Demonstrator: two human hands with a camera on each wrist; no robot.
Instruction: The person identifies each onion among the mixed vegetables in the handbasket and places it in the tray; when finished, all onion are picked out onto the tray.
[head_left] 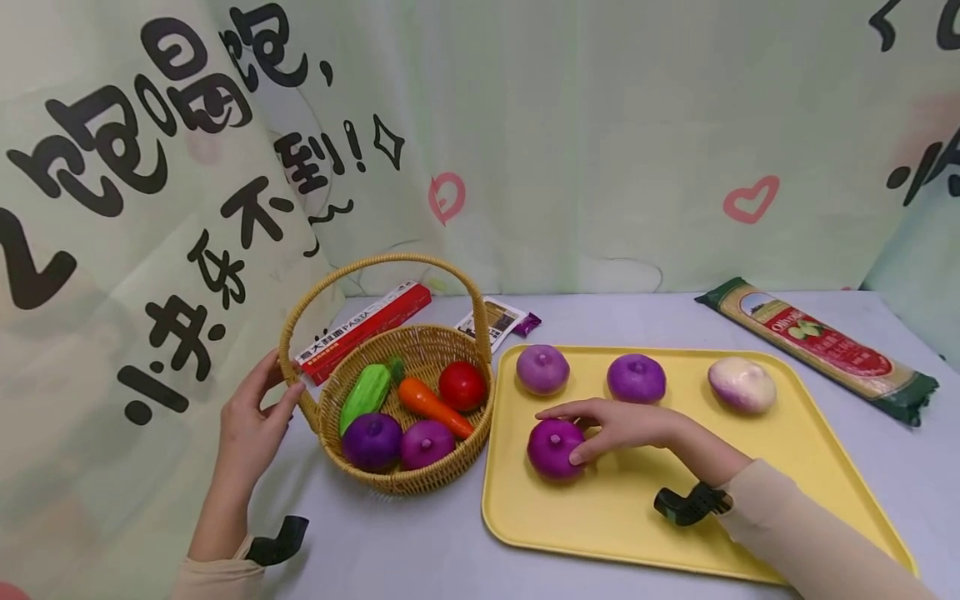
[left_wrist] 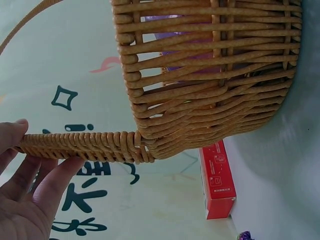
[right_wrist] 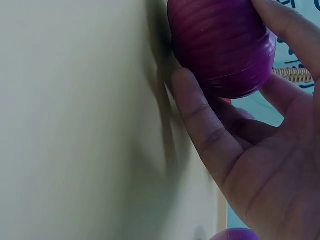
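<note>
My left hand (head_left: 251,425) pinches the handle (left_wrist: 100,146) of a wicker basket (head_left: 450,477) near its base, thumb on one side and fingers on the other. Inside the basket lie a green zucchini-like vegetable (head_left: 365,396), a carrot (head_left: 429,403), a tomato (head_left: 462,386), a dark purple onion (head_left: 372,441) and a magenta onion (head_left: 427,444). On the yellow tray (head_left: 600,521), my right hand (head_left: 618,423) grips a purple-red onion (head_left: 553,450) between thumb and fingers; the right wrist view shows its underside close to the tray.
Farther back on the tray sit a light purple onion (head_left: 542,369), a violet onion (head_left: 636,378) and a white-and-purple bulb (head_left: 742,385). A pasta packet (head_left: 821,346) lies behind the tray at right. Behind the basket are a red pasta box (head_left: 363,329) and a small packet (head_left: 501,321).
</note>
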